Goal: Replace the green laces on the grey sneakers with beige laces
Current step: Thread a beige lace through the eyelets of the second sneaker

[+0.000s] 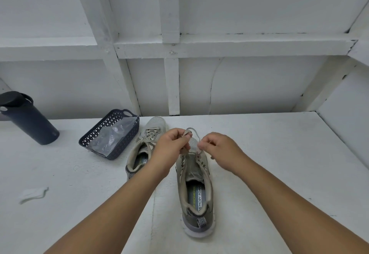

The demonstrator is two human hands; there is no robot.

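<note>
Two grey sneakers stand on the white table [259, 154]. The left sneaker [143, 146] carries a beige lace tied across its eyelets. The right sneaker [196, 190] points away from me, and most of its eyelets are bare. A beige lace [192, 131] loops above its toe and runs through the front eyelets. My left hand [172, 144] pinches one end of this lace. My right hand [217, 148] pinches the other end near the right front eyelets. No green lace shows.
A dark perforated basket [119, 154] with a clear plastic bag inside sits left of the sneakers. A dark bottle [30, 118] stands at the far left. A crumpled white scrap [34, 193] lies at the near left. White wall panels rise behind the table.
</note>
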